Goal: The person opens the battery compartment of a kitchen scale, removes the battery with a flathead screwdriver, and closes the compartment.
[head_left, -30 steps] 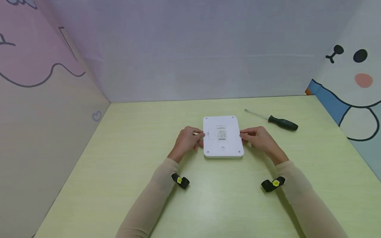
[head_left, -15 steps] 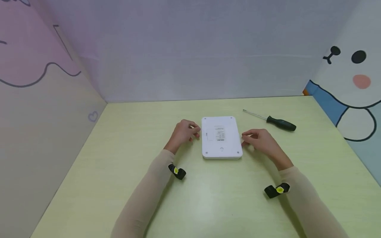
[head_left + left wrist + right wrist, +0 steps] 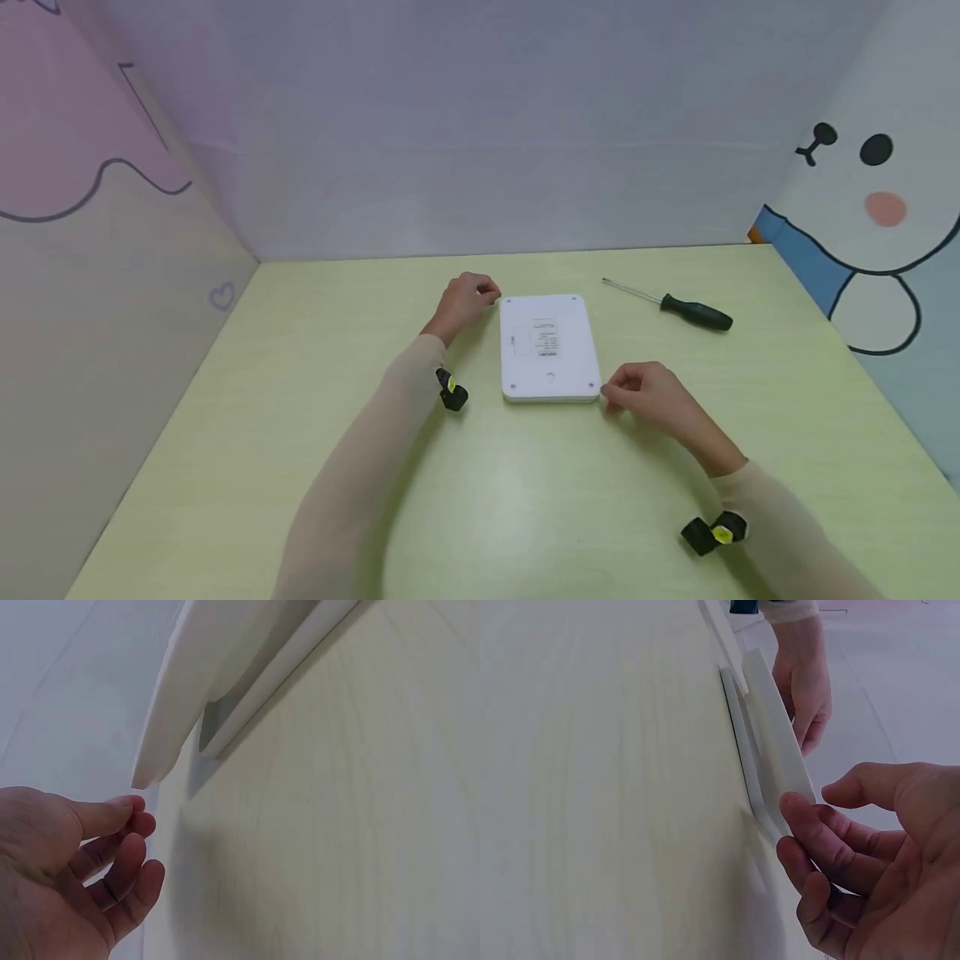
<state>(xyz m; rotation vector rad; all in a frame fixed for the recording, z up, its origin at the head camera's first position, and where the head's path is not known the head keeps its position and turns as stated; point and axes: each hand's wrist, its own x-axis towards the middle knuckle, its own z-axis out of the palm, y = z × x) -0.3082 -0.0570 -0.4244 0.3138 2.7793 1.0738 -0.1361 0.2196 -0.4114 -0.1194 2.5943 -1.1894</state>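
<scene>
A flat white device (image 3: 549, 342) with a printed label, a battery-cover outline and corner screws lies on the table. My left hand (image 3: 467, 297) is at its far left corner. In the left wrist view the thumb and fingertips of the left hand (image 3: 90, 862) are bent loosely together beside the white edge (image 3: 169, 697), with nothing between them. At the near right corner is my right hand (image 3: 647, 396), its fingertips right at the edge. Seen from the right wrist, the fingers (image 3: 799, 814) overlap the device's corner (image 3: 780, 742), while the thumb stands slightly off it.
A screwdriver (image 3: 693, 312) with a black handle lies right of the device, its tip toward the upper left. Printed walls (image 3: 480, 125) close the pale wooden table (image 3: 360, 292) at the back and sides. Black straps with small cameras are on both wrists.
My left hand has moved away from me along the device's left side to its far corner. My right hand has come nearer along the right side. The device stays in place.
</scene>
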